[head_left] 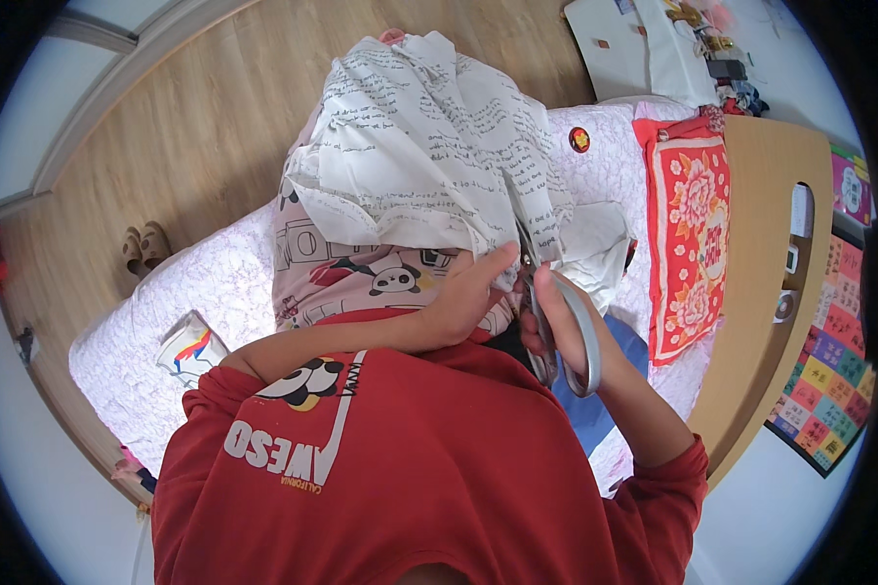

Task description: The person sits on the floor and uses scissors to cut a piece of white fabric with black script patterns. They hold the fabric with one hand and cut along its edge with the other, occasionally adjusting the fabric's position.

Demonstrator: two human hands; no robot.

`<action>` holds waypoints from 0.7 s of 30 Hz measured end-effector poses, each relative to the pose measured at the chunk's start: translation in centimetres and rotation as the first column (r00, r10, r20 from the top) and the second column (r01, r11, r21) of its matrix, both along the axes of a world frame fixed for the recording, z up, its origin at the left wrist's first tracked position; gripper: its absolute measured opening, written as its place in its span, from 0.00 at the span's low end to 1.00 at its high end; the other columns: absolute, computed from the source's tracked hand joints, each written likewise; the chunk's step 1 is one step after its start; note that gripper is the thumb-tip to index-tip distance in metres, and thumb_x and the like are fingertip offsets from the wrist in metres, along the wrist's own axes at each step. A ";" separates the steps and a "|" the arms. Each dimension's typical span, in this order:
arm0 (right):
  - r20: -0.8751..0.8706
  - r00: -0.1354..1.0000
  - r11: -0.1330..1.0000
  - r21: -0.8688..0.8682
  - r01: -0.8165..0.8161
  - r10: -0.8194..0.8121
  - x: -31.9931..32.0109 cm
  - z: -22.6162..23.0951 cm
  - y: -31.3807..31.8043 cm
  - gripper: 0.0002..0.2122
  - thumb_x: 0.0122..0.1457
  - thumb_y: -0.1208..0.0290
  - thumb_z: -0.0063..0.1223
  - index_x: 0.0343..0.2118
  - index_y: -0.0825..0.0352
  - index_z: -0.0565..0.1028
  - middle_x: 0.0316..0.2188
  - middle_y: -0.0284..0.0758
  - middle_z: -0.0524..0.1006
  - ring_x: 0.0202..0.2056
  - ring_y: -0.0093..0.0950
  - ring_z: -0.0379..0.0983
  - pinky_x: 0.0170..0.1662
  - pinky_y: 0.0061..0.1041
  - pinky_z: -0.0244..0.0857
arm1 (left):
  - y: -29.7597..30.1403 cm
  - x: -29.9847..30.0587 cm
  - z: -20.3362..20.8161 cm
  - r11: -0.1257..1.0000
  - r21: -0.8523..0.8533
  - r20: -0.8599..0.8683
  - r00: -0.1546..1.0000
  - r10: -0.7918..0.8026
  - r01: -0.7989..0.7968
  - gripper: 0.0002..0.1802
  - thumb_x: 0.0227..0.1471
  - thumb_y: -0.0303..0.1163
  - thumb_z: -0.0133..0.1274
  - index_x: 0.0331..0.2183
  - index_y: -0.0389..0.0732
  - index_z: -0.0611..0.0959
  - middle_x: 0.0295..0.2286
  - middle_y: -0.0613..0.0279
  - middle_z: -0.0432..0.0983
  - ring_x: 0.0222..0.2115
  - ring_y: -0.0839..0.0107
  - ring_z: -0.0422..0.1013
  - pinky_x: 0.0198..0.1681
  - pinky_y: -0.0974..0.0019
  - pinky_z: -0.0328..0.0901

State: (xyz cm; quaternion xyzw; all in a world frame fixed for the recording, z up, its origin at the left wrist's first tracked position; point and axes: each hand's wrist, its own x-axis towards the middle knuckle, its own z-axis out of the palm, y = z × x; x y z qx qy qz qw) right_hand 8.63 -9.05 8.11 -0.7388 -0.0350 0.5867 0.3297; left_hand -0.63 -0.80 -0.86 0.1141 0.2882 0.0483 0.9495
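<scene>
White cloth point(415, 146) printed with rows of dark script lies in loose folds over my lap. My left hand point(470, 288) pinches its near edge between thumb and fingers. Just right of it, my right hand point(554, 317) is wrapped round the large grey handles of a pair of scissors point(589, 341). Their blades point away from me, at the cloth's right part, partly covered by its folds. How far apart the blades stand I cannot tell. Under the cloth shows pink fabric with panda prints point(380, 278).
I sit on a bed with a pale patterned sheet point(224, 268). A red floral pillow point(691, 239) leans by the wooden headboard point(766, 234). Nearby are a round red badge point(579, 139), a blue item point(600, 390) and a white bag point(193, 349). Slippers point(146, 249) stand on the floor.
</scene>
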 end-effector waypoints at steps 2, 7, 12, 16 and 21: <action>-0.011 1.000 1.000 -0.021 -0.006 0.005 0.1 0.4 0.0 0.24 0.58 0.44 0.36 0.28 0.66 0.63 0.16 0.29 0.62 0.16 0.18 0.59 0.19 0.18 0.55 | 0.1 0.0 0.1 1.000 -0.015 0.014 1.000 -0.002 0.002 0.12 0.55 0.37 0.43 0.33 0.39 0.74 0.28 0.67 0.70 0.28 0.77 0.64 0.33 0.72 0.60; -0.040 0.999 0.999 -0.021 0.024 -0.025 -0.1 0.5 -0.2 0.23 0.58 0.44 0.36 0.27 0.66 0.63 0.16 0.29 0.62 0.16 0.18 0.59 0.19 0.18 0.54 | 0.4 0.0 0.5 1.000 -0.016 0.057 0.998 0.002 -0.001 0.13 0.55 0.38 0.42 0.33 0.38 0.74 0.27 0.66 0.70 0.27 0.76 0.64 0.32 0.72 0.60; -0.022 1.000 0.999 -0.047 -0.016 0.015 0.0 0.5 0.1 0.23 0.58 0.44 0.36 0.26 0.65 0.63 0.16 0.29 0.62 0.16 0.18 0.58 0.18 0.17 0.54 | 0.8 -0.3 0.0 0.993 0.043 0.034 0.993 -0.110 0.108 0.13 0.54 0.38 0.43 0.37 0.40 0.74 0.31 0.66 0.71 0.31 0.77 0.66 0.35 0.72 0.61; 0.002 0.998 0.997 -0.056 -0.059 0.059 -0.2 0.8 0.4 0.26 0.59 0.43 0.29 0.35 0.67 0.65 0.16 0.28 0.62 0.15 0.18 0.58 0.18 0.16 0.51 | 0.4 -0.4 -0.8 0.994 0.042 0.080 0.992 -0.100 0.097 0.14 0.54 0.38 0.44 0.37 0.40 0.75 0.32 0.66 0.72 0.33 0.77 0.67 0.37 0.72 0.61; -0.019 0.999 0.999 -0.004 0.048 -0.048 -0.4 0.6 0.2 0.22 0.59 0.47 0.36 0.26 0.66 0.64 0.16 0.29 0.62 0.15 0.18 0.58 0.18 0.17 0.54 | 0.1 -0.5 -1.4 0.994 0.022 0.059 0.992 -0.109 0.108 0.13 0.54 0.38 0.44 0.37 0.39 0.75 0.32 0.66 0.72 0.33 0.77 0.67 0.36 0.72 0.61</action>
